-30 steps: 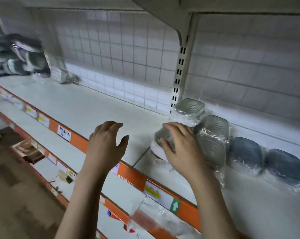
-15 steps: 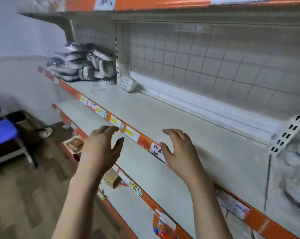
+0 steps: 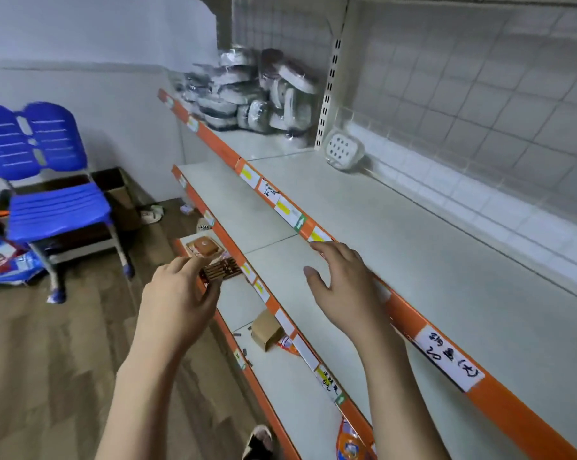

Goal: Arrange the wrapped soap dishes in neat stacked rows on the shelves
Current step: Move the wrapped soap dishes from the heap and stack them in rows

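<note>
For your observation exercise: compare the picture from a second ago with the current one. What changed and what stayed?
The right hand let go of the wrapped dishes it touched by the upright; those are out of view. The view swung left, so the far pile of wrapped soap dishes looks nearer and a blue chair appears. Both hands, left hand too, remain open and empty.

Two hands — left hand [image 3: 177, 302], right hand [image 3: 345, 287]. One blue chair [image 3: 48, 180], one white soap dish [image 3: 343, 150], one heap of wrapped dishes [image 3: 247, 94] — too jumbled to count.
</note>
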`<state>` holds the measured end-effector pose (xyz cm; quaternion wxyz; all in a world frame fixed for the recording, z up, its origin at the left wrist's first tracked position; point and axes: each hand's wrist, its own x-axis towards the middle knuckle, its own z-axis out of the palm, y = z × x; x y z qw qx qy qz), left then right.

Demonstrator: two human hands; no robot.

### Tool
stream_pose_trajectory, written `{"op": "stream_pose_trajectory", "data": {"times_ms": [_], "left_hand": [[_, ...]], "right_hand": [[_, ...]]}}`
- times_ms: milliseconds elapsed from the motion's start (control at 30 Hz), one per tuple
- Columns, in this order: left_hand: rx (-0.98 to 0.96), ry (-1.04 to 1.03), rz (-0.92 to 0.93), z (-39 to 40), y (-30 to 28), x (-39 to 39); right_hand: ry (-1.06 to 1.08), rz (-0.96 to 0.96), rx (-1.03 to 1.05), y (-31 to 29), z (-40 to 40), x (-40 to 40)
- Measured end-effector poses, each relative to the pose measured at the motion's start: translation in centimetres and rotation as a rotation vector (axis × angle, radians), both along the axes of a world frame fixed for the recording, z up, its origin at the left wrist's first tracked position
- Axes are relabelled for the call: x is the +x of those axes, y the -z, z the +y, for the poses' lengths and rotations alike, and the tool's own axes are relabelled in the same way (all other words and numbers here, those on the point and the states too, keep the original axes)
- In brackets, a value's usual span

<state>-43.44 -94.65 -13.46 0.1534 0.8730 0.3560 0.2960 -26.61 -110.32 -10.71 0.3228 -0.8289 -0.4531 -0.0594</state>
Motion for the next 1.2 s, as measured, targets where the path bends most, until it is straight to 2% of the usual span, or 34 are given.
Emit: {"op": "stream_pose_trajectory", "data": {"times_ms": [200, 433, 700, 967, 1067, 1200], "left_hand": [[0.036, -0.028, 0.015, 7.7, -0.9, 3.6], [0.131, 0.096, -0.041, 16.9, -4.1, 12.7], [0.061, 0.196, -0.034, 22.8, -2.5, 20.0], [-0.008, 0.429, -0.046, 28.3, -3.2, 28.1], [0.024, 0.554, -0.019, 30.7, -4.0, 31.6], [0.101, 0.682, -0.068, 33.9, -5.5, 35.0]], "right_hand": [[-0.027, 0.018, 0.051, 0.5, 8.5, 4.2], [0.071, -0.009, 0.111, -1.8, 16.6, 12.3], [0.159, -0.011, 0.061, -1.4, 21.3, 17.8], [0.370, -0.020, 0.029, -0.6, 24.2, 22.9], [0.501, -0.044, 0.049, -0.8, 25.6, 24.8], [0.614, -0.165, 0.056, -1.7, 27.5, 27.7]]}}
